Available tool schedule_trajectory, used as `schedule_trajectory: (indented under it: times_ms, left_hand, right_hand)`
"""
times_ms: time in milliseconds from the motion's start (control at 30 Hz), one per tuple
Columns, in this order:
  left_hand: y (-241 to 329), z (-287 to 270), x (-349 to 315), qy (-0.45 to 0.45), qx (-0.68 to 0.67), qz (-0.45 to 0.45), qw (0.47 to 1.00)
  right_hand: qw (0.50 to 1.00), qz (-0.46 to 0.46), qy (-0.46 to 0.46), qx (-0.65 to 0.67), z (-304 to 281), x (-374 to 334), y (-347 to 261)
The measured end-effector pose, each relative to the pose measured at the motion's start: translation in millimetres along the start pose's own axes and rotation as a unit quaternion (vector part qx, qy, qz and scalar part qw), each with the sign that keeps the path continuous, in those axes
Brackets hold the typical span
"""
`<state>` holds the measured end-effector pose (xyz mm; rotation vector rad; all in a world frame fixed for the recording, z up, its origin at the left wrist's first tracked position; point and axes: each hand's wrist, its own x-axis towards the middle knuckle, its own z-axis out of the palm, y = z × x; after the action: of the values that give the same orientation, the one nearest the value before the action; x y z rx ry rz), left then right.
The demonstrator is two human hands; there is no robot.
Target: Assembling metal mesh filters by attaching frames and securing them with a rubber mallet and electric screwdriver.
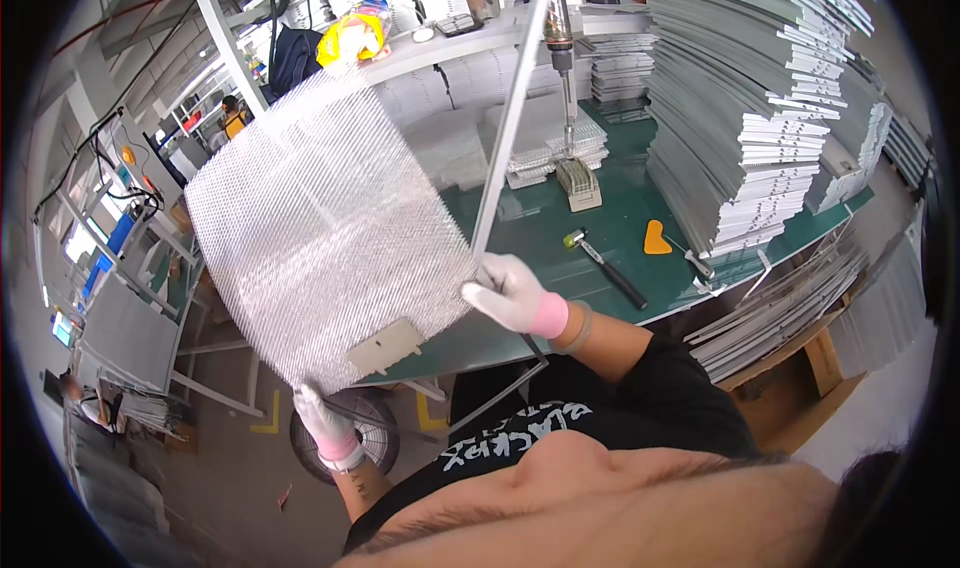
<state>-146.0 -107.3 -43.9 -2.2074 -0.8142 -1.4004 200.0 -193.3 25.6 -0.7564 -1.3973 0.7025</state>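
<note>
A large silvery wire mesh sheet (330, 218) spreads tilted over the left end of the green-topped workbench (520, 238). My left hand (323, 426), in a white glove with a pink cuff, is closed on the sheet's lower corner. In the same kind of glove, my right hand (510, 293) is closed on a long thin metal frame strip (510, 118) beside the sheet's right edge. The strip rises away from me; another length bends back towards my body. Whether the right fingers also pinch the mesh is hidden. A small beige plate (386, 348) shows at the sheet's lower edge.
Right of my right hand lie a hammer (607, 268), an orange angled piece (656, 238) and a screwdriver (693, 257). A power driver (560, 38) hangs above a metal block (578, 185). Tall panel stacks (740, 108) stand at right. A round fan-like object (372, 438) is below.
</note>
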Motion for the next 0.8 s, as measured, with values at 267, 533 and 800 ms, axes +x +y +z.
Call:
schedule_trajectory:
  times_ms: [267, 533, 800]
  left_hand:
    - [28.6, 93.7, 144.9, 0.059, -0.518, -0.280, 0.806]
    - [59.4, 159.1, 139.8, 0.054, -0.598, -0.288, 0.746]
    - [48.5, 187.2, 127.6, -0.019, -0.615, -0.303, 0.728]
  right_hand:
    - [0.950, -0.083, 0.234, -0.187, -66.2, 29.8, -12.6]
    - [0.912, -0.087, 0.328, -0.230, -98.5, 13.0, 24.8]
    - [0.912, -0.081, 0.302, -0.266, -114.8, 18.1, 40.3]
